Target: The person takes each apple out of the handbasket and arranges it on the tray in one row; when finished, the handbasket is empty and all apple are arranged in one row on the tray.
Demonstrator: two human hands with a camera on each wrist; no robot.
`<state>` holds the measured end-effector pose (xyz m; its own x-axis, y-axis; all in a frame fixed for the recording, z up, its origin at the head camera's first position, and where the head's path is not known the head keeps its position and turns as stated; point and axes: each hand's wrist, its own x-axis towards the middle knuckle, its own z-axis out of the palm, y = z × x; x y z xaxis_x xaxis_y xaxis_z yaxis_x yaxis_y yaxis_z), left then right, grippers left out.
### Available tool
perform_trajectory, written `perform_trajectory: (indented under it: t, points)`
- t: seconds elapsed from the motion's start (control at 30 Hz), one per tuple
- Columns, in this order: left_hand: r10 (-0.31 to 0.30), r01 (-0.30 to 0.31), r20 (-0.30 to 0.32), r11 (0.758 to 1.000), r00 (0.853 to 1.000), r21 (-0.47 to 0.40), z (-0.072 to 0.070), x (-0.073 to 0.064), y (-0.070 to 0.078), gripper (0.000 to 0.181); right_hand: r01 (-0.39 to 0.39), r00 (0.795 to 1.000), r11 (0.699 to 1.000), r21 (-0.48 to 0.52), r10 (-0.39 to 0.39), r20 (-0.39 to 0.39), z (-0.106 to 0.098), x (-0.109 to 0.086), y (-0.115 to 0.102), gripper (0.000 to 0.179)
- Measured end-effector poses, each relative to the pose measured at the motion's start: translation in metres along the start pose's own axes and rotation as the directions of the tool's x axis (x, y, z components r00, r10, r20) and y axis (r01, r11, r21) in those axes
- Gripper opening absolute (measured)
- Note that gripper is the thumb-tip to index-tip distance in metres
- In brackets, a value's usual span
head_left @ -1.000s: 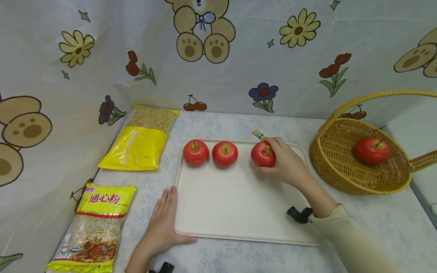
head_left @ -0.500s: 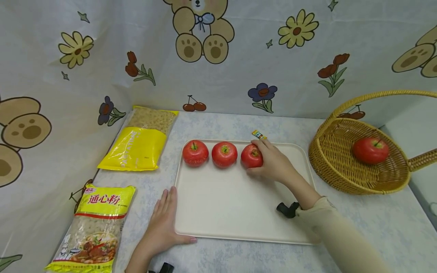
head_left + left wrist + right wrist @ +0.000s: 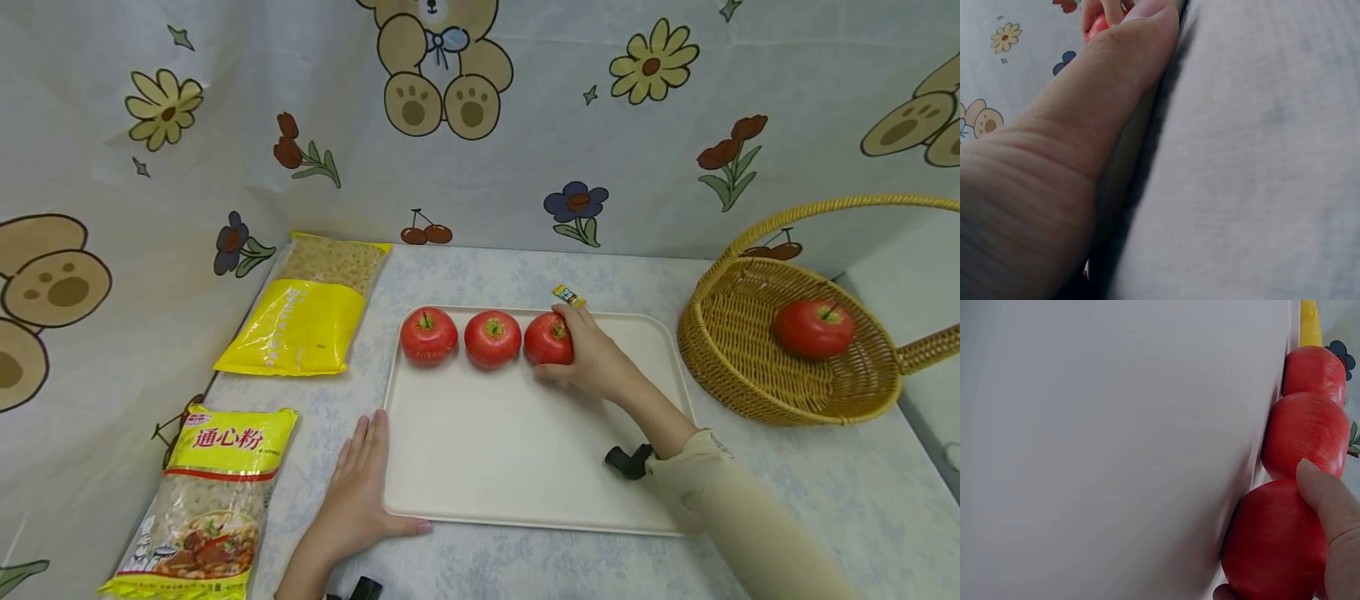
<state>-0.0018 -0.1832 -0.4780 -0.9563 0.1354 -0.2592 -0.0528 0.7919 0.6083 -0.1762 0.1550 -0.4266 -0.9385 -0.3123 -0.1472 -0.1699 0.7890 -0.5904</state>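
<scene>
Three red apples stand in a row along the far edge of a white tray (image 3: 517,450). My right hand (image 3: 600,358) grips the rightmost apple (image 3: 546,337), thumb on its near side and fingers behind it. The middle apple (image 3: 492,339) and the left apple (image 3: 428,337) stand beside it, small gaps between them. In the right wrist view, the thumb (image 3: 1329,503) lies against the held apple (image 3: 1275,544). My left hand (image 3: 360,483) rests at the tray's near left corner, fingers straight along the side and thumb along the front edge.
A wicker basket (image 3: 765,387) with another apple (image 3: 814,329) stands right of the tray. Two pasta bags, a yellow one (image 3: 300,325) and a clear-fronted one (image 3: 213,492), lie on the left. A small colourful packet (image 3: 569,295) lies behind the tray. A patterned cloth hangs behind.
My right hand has moved left along the tray's far edge with the apple, bringing it close to the middle apple. The left hand has stayed in place.
</scene>
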Motion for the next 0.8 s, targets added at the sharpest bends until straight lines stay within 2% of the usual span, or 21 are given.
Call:
perform_trajectory:
  t: [0.33, 0.43, 0.53, 0.63, 0.8]
  points:
    - [0.008, -0.008, -0.009, 1.0, 1.0, -0.005, 0.003, 0.002, 0.0, 0.162, -0.01, 1.0, 1.0, -0.018, 0.01, 0.006, -0.006, -0.012, 0.007, 0.113]
    - [0.005, -0.005, -0.002, 1.0, 1.0, -0.001, 0.003, 0.002, 0.0, 0.162, 0.005, 0.999, 0.999, -0.045, -0.006, -0.031, -0.014, -0.021, 0.007, 0.108]
    - [0.006, -0.006, 0.0, 1.0, 1.0, 0.008, 0.003, 0.003, 0.0, 0.162, 0.05, 0.993, 0.997, -0.053, -0.055, -0.101, -0.025, -0.035, 0.009, 0.096]
    - [0.003, -0.003, -0.002, 1.0, 1.0, 0.01, 0.003, 0.002, 0.0, 0.162, 0.109, 0.973, 0.992, -0.06, -0.119, -0.2, -0.039, -0.051, 0.014, 0.08]
    - [-0.01, 0.01, 0.007, 1.0, 1.0, 0.011, 0.001, 0.001, 0.0, 0.162, 0.151, 0.906, 0.985, -0.082, -0.171, -0.388, -0.066, -0.077, 0.037, 0.064]
